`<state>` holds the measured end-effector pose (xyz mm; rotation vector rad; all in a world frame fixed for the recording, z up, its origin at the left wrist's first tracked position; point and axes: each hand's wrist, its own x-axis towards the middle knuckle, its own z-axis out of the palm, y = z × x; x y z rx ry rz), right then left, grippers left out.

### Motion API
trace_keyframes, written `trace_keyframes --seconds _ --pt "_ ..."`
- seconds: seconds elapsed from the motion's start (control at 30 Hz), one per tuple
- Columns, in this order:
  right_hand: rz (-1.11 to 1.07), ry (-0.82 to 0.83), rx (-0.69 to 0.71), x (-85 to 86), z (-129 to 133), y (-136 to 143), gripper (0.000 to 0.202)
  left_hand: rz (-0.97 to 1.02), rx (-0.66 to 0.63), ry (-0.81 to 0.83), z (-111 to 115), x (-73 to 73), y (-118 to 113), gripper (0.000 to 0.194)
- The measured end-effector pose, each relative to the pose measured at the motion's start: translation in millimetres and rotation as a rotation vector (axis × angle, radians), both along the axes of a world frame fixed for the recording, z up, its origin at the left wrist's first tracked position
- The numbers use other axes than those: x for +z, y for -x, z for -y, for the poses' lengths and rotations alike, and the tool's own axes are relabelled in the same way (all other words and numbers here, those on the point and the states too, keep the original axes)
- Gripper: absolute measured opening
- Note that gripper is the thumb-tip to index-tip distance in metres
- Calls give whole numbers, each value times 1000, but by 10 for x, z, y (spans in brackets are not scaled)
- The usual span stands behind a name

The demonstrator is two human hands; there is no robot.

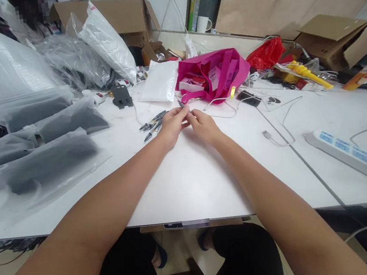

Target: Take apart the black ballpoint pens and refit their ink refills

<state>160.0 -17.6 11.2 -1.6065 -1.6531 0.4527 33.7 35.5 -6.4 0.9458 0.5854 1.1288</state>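
Observation:
Over the middle of the white table (189,181), my left hand (172,126) and my right hand (203,126) meet at the fingertips. A small dark-tipped pen (181,104) shows above the left fingers, mostly hidden by them. My left hand is closed around it. Right thumb and fingers are pinched together against the left fingertips; whether they grip the same pen is hidden. A loose bunch of grey and black pens (150,127) lies on the table just left of my left hand.
Beyond the hands sit a pink bag (212,76) full of small boxes and a white mailer (159,81). Frosted bags (46,161) cover the left side. To the right are a USB cable (279,143) and a power strip (345,146). A black phone stand (121,96) stands further back.

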Motion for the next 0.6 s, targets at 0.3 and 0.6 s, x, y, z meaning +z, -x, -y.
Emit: trace_keyframes --seconds 0.3,0.6 --pt "-13 -39 -4 -15 -19 -44 33 -10 60 67 67 72 -8 17" --pt "9 -14 -35 -72 -82 -122 34 19 114 206 875 783 132 19"
